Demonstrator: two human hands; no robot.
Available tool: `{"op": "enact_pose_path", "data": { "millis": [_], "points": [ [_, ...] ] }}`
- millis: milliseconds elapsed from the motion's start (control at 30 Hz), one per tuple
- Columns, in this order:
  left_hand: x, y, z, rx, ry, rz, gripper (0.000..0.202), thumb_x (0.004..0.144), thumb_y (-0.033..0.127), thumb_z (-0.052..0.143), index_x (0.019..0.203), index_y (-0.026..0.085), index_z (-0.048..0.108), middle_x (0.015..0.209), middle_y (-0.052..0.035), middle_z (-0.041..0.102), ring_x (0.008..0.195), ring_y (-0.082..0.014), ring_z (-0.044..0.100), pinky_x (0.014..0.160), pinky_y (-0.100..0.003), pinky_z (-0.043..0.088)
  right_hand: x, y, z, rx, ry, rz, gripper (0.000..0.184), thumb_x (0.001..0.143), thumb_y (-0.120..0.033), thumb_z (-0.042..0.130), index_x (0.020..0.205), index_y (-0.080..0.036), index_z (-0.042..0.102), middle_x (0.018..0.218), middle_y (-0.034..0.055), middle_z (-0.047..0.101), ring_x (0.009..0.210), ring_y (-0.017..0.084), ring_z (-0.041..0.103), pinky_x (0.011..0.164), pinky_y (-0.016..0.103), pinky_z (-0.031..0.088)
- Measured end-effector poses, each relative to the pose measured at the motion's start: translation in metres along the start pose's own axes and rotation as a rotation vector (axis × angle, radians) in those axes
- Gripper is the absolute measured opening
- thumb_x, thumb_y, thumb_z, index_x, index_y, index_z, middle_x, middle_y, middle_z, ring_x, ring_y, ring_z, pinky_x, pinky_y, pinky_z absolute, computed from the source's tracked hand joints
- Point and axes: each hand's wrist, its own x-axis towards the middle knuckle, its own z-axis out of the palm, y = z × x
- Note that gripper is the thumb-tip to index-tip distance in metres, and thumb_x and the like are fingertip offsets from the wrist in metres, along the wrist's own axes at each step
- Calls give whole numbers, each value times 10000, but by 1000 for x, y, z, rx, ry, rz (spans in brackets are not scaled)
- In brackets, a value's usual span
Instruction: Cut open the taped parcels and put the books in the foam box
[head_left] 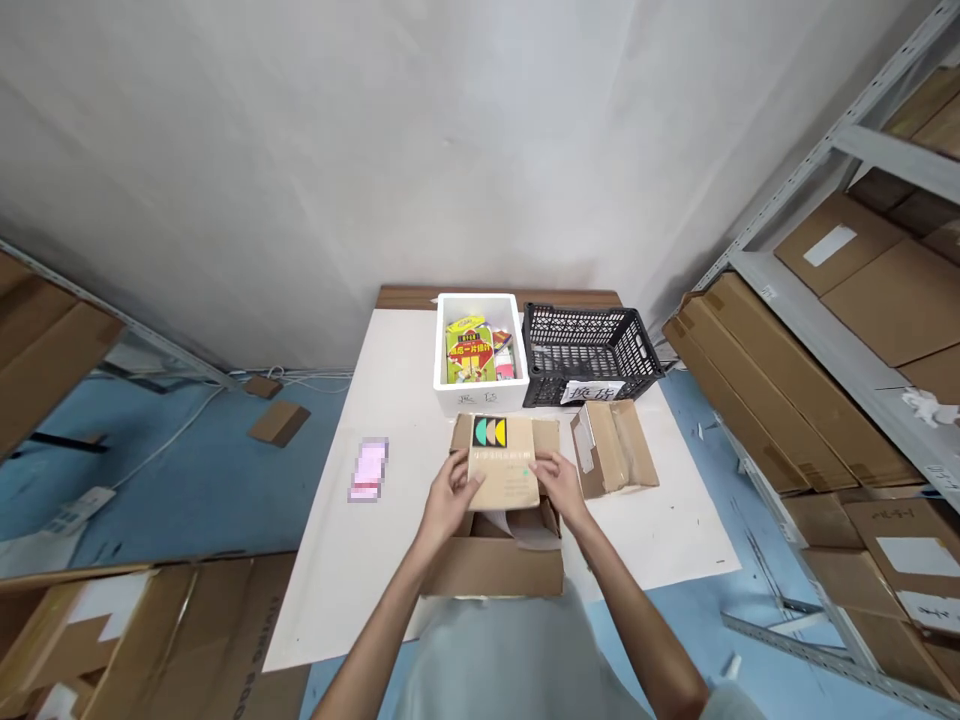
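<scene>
A brown book (pixel 503 462) with coloured shapes on its cover is held over an open cardboard box (pixel 496 566) at the table's near edge. My left hand (pixel 451 497) grips the book's left edge. My right hand (pixel 562 487) grips its right edge. White paper shows inside the box under the book.
A white foam box (pixel 442 345) holding colourful books stands at the back of the white table (pixel 390 400), with a black plastic crate (pixel 589 352) beside it. A smaller open cardboard box (pixel 615 447) lies right of the book. A blurred pink item (pixel 369 468) lies at left. Shelves with cartons flank both sides.
</scene>
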Motion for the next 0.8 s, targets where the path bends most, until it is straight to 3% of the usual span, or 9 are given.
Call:
{"op": "enact_pose_path", "data": {
  "millis": [133,200,267,333,433,567,633,700,800],
  "points": [
    [77,64,-17,122,145,257,955,870,718,883,1603,171,606,1659,-263,643,1526,-421,657,1213,-569,603,76,-86,21,10,-45,-253,853,743,-806,935,1340,-210,808,1488,175,802,1451,397,731,1282,560,551],
    [99,103,-27,156,216,428,939,904,716,840,1627,164,604,1685,-255,621,1527,-403,657,1227,-562,596,96,-121,28,17,-47,-352,913,792,-811,900,1471,-215,775,1643,155,702,1576,378,633,1371,539,459],
    [105,129,-38,184,264,571,817,976,671,787,1620,193,628,1687,-215,632,1541,-362,650,1261,-536,575,101,-137,28,-19,-43,-423,896,853,-813,852,1527,-232,756,1696,125,659,1628,361,578,1405,527,410],
    [99,131,-50,205,290,620,707,1022,638,750,1583,217,665,1677,-185,649,1527,-336,663,1269,-517,571,93,-126,19,-85,-22,-452,839,901,-810,805,1515,-239,766,1686,122,671,1630,354,574,1409,530,402],
    [78,82,-66,214,314,489,692,1013,667,734,1516,194,697,1633,-204,683,1459,-346,712,1233,-535,597,63,-69,-7,-178,83,-387,835,923,-817,758,1497,-210,764,1681,171,664,1605,366,595,1389,559,424],
    [28,-35,-72,276,308,12,657,956,668,776,1382,169,742,1523,-245,749,1390,-377,758,1217,-564,598,-1,41,-50,-242,281,-27,1044,785,-885,801,1512,-140,728,1709,270,604,1609,450,576,1326,593,493],
    [-5,-88,-69,314,280,-184,640,936,651,812,1344,163,754,1477,-252,772,1378,-390,768,1224,-559,593,-36,88,-66,-254,267,162,1065,729,-891,831,1495,-157,739,1691,269,624,1588,466,600,1305,583,516],
    [-37,-127,-65,315,219,-295,688,903,691,833,1337,162,759,1423,-244,799,1357,-410,779,1189,-554,620,-67,118,-76,-250,255,258,1107,658,-917,848,1447,-146,763,1636,292,665,1540,484,644,1284,591,532],
    [-63,-156,-64,261,156,-367,727,914,714,800,1366,149,737,1487,-248,769,1366,-415,774,1164,-535,637,-94,133,-78,-231,217,271,1103,619,-950,842,1386,-158,796,1570,291,717,1471,483,703,1249,603,561]
  ]
}}
